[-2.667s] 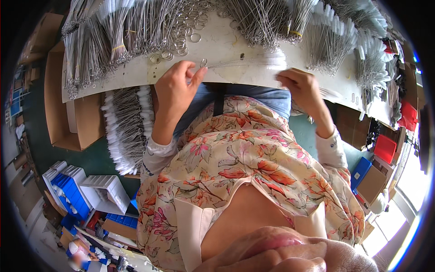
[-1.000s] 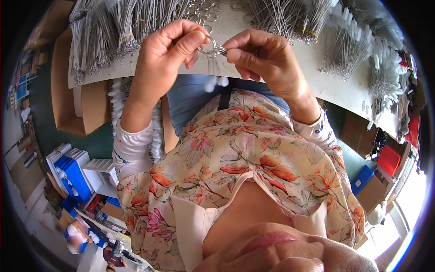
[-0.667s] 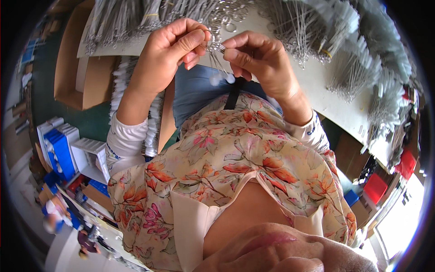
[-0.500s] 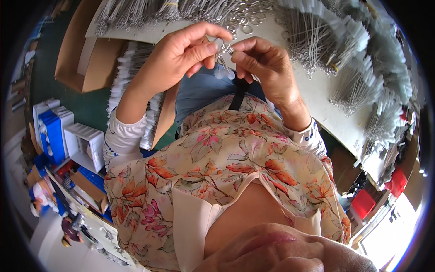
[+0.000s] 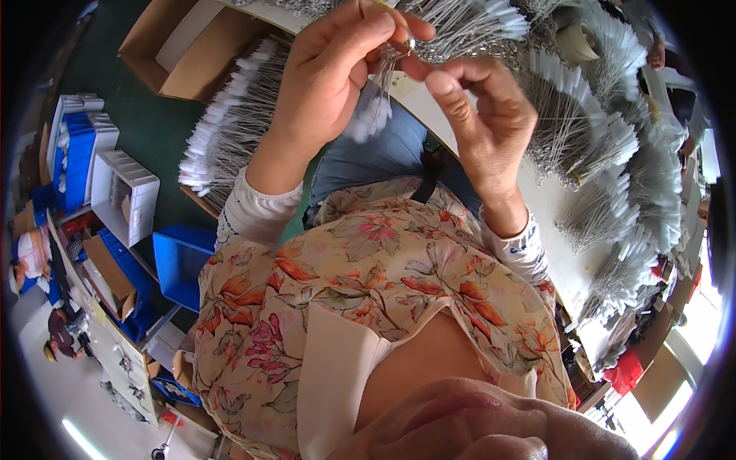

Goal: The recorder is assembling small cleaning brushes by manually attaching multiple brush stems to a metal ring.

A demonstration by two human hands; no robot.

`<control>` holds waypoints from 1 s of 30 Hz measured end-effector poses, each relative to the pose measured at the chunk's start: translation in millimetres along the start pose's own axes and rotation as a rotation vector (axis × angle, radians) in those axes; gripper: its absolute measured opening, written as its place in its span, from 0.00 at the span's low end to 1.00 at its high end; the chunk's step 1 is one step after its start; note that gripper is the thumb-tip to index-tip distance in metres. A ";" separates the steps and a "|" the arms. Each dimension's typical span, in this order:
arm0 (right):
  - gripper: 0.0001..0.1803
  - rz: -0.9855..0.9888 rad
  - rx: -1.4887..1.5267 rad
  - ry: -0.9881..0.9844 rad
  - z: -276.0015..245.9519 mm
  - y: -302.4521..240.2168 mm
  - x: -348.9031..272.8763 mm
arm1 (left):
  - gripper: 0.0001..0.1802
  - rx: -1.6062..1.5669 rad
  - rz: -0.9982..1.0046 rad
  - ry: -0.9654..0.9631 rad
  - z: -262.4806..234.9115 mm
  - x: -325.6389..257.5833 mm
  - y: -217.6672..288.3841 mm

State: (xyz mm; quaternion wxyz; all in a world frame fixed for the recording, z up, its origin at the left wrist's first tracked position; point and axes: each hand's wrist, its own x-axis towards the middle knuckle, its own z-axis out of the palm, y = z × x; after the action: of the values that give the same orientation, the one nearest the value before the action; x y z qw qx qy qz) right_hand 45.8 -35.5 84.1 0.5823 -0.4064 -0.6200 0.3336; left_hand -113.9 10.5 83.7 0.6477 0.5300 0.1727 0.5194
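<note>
Near the top edge, my left hand (image 5: 326, 77) is closed on a small bundle of thin wire brushes (image 5: 370, 117). Their blurred white ends hang below its fingers, over my lap. A shiny metal ring (image 5: 411, 45) shows at the bundle's upper end, beside the left fingertips. My right hand (image 5: 491, 115) is just to the right, its thumb and forefinger drawn together close to the ring. What those right fingertips pinch, if anything, is too small to make out.
Bundles of white-tipped wire brushes (image 5: 613, 146) cover the pale table (image 5: 548, 207), with a tape roll (image 5: 576, 42) among them. More brushes (image 5: 238, 123) fill a box at my left. An open carton (image 5: 203, 57), a white crate (image 5: 125, 195) and a blue bin (image 5: 180, 264) stand beyond.
Both hands have moved up toward the top edge with the small bundle, the right one also slightly rightward. The view has shifted, showing more brushes at left and the blue bin.
</note>
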 end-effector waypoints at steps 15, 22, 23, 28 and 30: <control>0.09 0.870 0.252 -0.726 8.0 48.0 16.6 | 0.11 1.018 -0.023 -0.510 -66.3 -40.4 -1.4; 0.10 1.093 0.275 -0.695 -0.8 65.8 -45.8 | 0.07 1.538 -0.583 -0.591 -197.8 -145.7 -96.3; 0.10 1.095 0.273 -0.694 -3.1 67.7 -47.6 | 0.06 1.575 -0.667 -0.556 -219.6 -158.2 -93.6; 0.09 1.046 0.311 -0.494 -6.5 78.0 -46.5 | 0.12 1.811 -0.985 -0.620 -235.1 -191.6 -73.1; 0.09 1.056 0.326 -0.493 -4.4 79.5 -46.3 | 0.19 1.647 -0.867 -0.440 -193.6 -176.8 -89.1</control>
State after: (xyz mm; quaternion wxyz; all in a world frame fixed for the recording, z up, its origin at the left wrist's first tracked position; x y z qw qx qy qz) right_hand 59.0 -41.6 -6.9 0.2323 -0.4754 -0.3919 0.7526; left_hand -291.1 -33.6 -124.5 0.2255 0.7950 0.5395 -0.1614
